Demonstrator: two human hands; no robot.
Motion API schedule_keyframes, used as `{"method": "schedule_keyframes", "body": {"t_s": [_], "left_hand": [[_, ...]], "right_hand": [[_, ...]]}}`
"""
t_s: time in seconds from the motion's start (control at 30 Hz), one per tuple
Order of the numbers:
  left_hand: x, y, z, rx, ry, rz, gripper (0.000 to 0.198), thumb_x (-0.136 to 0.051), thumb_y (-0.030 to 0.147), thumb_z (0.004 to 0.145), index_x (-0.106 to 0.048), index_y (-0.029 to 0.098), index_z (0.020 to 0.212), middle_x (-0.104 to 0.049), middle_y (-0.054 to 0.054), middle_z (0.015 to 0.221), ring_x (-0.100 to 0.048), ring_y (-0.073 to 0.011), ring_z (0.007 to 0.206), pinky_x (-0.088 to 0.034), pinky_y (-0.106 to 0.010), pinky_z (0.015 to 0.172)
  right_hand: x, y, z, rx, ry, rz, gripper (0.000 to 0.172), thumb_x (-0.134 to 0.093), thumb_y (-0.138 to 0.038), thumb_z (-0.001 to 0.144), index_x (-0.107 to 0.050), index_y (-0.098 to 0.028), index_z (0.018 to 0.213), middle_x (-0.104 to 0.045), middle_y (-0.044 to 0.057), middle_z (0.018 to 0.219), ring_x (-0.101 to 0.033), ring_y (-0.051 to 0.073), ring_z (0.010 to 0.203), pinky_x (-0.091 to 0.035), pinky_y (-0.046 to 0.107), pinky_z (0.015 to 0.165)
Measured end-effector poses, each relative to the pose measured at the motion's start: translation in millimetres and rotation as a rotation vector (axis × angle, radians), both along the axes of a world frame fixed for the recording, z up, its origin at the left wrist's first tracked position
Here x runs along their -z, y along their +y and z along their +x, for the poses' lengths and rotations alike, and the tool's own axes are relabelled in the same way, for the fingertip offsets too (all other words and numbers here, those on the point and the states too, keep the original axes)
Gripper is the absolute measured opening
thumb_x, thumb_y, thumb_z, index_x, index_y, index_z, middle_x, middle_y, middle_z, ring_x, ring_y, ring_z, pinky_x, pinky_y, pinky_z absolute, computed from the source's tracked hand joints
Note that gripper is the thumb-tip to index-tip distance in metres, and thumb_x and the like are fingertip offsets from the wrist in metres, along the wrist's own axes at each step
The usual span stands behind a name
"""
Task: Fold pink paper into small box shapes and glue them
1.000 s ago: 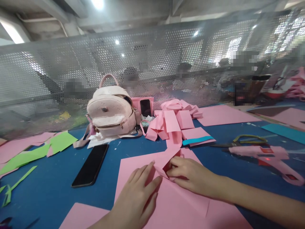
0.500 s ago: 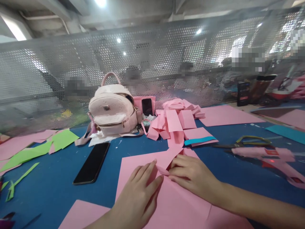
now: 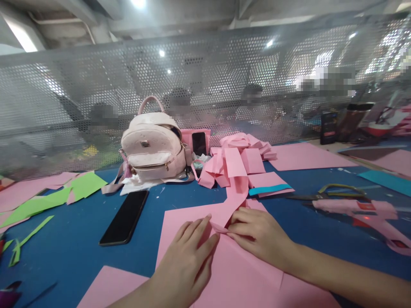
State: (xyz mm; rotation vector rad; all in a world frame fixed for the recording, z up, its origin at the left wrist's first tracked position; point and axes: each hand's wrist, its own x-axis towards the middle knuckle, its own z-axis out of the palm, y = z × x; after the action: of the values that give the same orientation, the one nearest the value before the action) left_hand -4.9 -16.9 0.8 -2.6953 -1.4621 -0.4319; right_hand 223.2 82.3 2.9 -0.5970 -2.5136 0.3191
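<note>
A large pink paper sheet (image 3: 244,278) lies on the blue table (image 3: 73,248) in front of me, its far corner folded over toward me. My left hand (image 3: 188,261) lies flat on the sheet, fingers stretched out and pressing it down. My right hand (image 3: 257,233) rests beside it, fingertips pressed together on the folded flap at the crease. The two hands almost touch at the fold.
A black phone (image 3: 124,217) lies left of the sheet. Behind stand a pale pink backpack (image 3: 152,149) and a heap of folded pink paper pieces (image 3: 237,164). Scissors (image 3: 327,192) and a pink glue gun (image 3: 362,211) lie at right. Green scraps (image 3: 48,201) sit far left. A perforated metal screen (image 3: 205,85) backs the table.
The raised paper flap has been pressed flatter onto the sheet. My right hand's fingers slid onto the crease; my left hand stayed put.
</note>
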Motion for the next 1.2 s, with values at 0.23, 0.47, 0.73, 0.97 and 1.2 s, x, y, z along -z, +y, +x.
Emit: {"method": "schedule_keyframes", "body": {"t_s": [0.23,0.47,0.73,0.97,1.2], "left_hand": [[-1.7,0.2,-1.1,0.002,-0.03,-0.012,0.048,-0.05,0.007,0.088,-0.056,0.016,0.135,-0.047,-0.018,0.153,-0.047,-0.0342,0.138,-0.045,-0.056,0.11],[-8.0,1.9,-4.5,-0.024,-0.115,-0.073,0.046,-0.053,0.01,0.087,-0.059,0.023,0.131,-0.047,-0.012,0.153,-0.047,-0.0318,0.136,-0.043,-0.056,0.111],[-3.3,5.8,-9.2,0.011,-0.138,-0.006,0.042,-0.051,0.004,0.085,-0.062,0.02,0.122,-0.058,-0.011,0.142,-0.053,-0.0283,0.129,-0.042,-0.053,0.111],[-1.5,6.0,-9.3,0.026,-0.129,0.029,0.044,-0.051,0.005,0.087,-0.059,0.02,0.127,-0.059,-0.01,0.141,-0.053,-0.0286,0.129,-0.042,-0.053,0.111],[-3.8,8.0,-9.9,0.05,-0.156,0.019,0.041,-0.048,0.004,0.089,-0.06,0.018,0.126,-0.057,-0.011,0.144,-0.054,-0.0279,0.127,-0.045,-0.049,0.108]], "right_hand": [[5.2,0.6,-0.6,-0.044,0.065,0.055,0.027,-0.052,-0.024,0.102,-0.073,-0.02,0.084,-0.071,0.004,0.089,-0.063,0.018,0.085,-0.043,0.03,0.074],[5.9,-1.1,-0.9,-0.049,0.052,0.072,0.028,-0.051,-0.024,0.103,-0.072,-0.02,0.084,-0.069,0.003,0.088,-0.061,0.017,0.083,-0.041,0.029,0.072],[5.0,-2.9,0.9,-0.062,0.018,0.142,0.028,-0.053,-0.02,0.1,-0.069,-0.02,0.078,-0.066,0.003,0.087,-0.056,0.017,0.081,-0.04,0.029,0.07],[4.3,-2.0,1.8,-0.088,-0.027,0.153,0.03,-0.05,-0.019,0.102,-0.069,-0.02,0.079,-0.067,0.004,0.093,-0.057,0.018,0.084,-0.04,0.03,0.07],[3.8,-1.7,2.0,-0.057,-0.012,0.124,0.034,-0.049,-0.02,0.102,-0.069,-0.019,0.074,-0.065,0.004,0.087,-0.057,0.017,0.078,-0.04,0.029,0.068]]}}
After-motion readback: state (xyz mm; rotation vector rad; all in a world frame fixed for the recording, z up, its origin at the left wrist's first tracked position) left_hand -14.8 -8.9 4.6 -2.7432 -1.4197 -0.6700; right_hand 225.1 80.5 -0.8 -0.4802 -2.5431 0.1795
